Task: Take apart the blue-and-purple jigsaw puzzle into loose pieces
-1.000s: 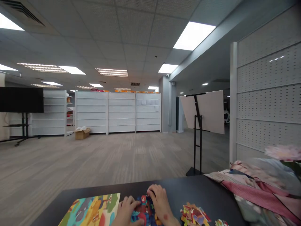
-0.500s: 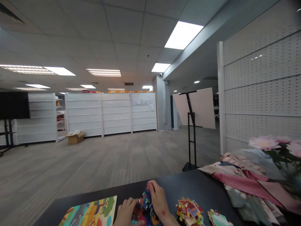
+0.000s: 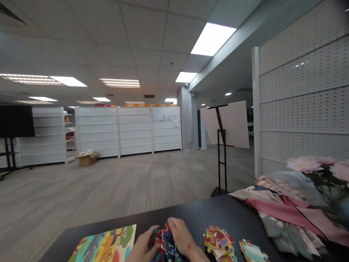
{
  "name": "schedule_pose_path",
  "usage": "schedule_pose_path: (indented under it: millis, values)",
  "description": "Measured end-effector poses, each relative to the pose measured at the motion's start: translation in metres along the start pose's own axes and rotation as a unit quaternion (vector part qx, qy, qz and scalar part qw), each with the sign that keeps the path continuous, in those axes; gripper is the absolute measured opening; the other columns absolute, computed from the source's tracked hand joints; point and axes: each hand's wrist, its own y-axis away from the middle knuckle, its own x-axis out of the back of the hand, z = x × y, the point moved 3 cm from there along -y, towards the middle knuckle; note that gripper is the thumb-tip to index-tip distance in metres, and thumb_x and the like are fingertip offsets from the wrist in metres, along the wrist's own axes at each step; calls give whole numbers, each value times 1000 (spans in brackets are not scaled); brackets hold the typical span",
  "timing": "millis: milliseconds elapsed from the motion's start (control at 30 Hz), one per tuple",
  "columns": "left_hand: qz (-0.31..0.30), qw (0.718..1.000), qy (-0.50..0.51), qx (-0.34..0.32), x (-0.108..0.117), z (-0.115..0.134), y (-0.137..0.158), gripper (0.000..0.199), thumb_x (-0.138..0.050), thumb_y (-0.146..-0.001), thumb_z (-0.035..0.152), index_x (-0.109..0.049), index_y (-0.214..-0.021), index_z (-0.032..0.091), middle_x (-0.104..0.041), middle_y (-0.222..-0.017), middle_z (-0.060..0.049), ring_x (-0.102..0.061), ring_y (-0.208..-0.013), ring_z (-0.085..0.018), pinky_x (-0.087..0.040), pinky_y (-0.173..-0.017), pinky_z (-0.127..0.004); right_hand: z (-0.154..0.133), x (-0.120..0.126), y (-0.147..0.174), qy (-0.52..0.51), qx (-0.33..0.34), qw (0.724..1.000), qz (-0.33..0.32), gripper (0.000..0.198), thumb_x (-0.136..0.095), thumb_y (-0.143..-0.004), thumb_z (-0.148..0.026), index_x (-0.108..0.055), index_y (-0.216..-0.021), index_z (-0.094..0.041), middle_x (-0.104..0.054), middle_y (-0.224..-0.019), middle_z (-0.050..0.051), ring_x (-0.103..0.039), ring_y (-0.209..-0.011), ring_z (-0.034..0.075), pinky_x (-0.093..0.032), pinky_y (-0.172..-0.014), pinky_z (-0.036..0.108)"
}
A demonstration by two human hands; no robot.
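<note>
Between my two hands is a dark blue and red patterned bunch of jigsaw puzzle pieces, partly hidden by the fingers. My left hand is closed on its left side, thumb in front. My right hand wraps its right side, fingertips at the top edge. To the left lies a colourful picture board flat on the black table. Just right of my right hand is a heap of red and yellow puzzle pieces. Farther right sits a smaller stack of pale green pieces.
Folded pink and green fabrics cover the table's right side, beside pink flowers. Beyond the table stands a black easel with a white board. White shelving and a cardboard box are at the back.
Both hands have drawn in around the dark puzzle pieces. The right fingertips are lower and further left, and the bunch stands more compact between the hands.
</note>
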Motion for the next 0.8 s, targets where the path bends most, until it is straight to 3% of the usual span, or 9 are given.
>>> schedule_pose_path:
  millis: [100, 200, 367, 533, 633, 733, 800]
  values:
    - [5, 997, -56, 50, -1, -18, 2, 50, -42, -98, 49, -56, -142, 29, -64, -138, -9, -57, -127, -30, -39, -112, -46, -7, -6, 6, 30, 37, 998, -27, 48, -29, -105, -46, -59, -76, -22, -71, -74, 2, -62, -67, 17, -35, -64, 27]
    - [-2, 996, -72, 59, -4, -20, -1, 52, -38, -99, 50, -54, -144, 29, -61, -143, -8, -55, -130, -29, -39, -112, -46, -12, -8, 8, 59, 81, 994, -47, 38, -35, -103, -40, -59, -79, -22, -72, -82, 5, -65, -74, 19, -37, -68, 27]
    - [-40, 992, -108, 54, -2, 6, -2, 63, -46, -95, 55, -44, -152, 29, -60, -143, -10, -54, -128, -32, -40, -109, -49, -13, 5, 9, 39, 33, 997, -64, 40, -31, -106, -37, -59, -81, -23, -74, -79, 2, -67, -72, 16, -39, -63, 24]
    - [-49, 989, -117, 80, 11, 35, 2, 74, -62, -82, 41, -46, -151, 18, -58, -144, -15, -50, -132, -33, -34, -115, -46, -27, 0, 17, 207, 68, 962, -163, 31, -42, -100, -30, -71, -93, -22, -77, -92, 10, -73, -83, 27, -45, -70, 31]
    - [-50, 985, -120, 117, 15, 43, 3, 79, -62, -78, 35, -43, -153, 19, -51, -151, -15, -43, -139, -35, -28, -119, -48, -31, -8, 16, 203, 69, 966, -149, 30, -41, -97, -20, -71, -101, -19, -73, -107, 14, -69, -98, 29, -49, -83, 36]
    - [-59, 983, -124, 125, 15, 48, 1, 87, -74, -66, 36, -50, -148, 18, -55, -146, -17, -45, -135, -39, -32, -115, -51, -27, -14, 11, 126, 30, 986, -101, 38, -35, -98, -16, -67, -118, -18, -69, -119, 13, -64, -111, 25, -48, -95, 35]
    - [-62, 983, -120, 122, 13, 48, 0, 89, -80, -60, 37, -56, -143, 17, -56, -144, -18, -46, -133, -41, -34, -113, -51, -22, -16, 9, 128, -1, 988, -88, 39, -42, -96, -19, -63, -129, -17, -64, -132, 15, -57, -124, 30, -46, -102, 42]
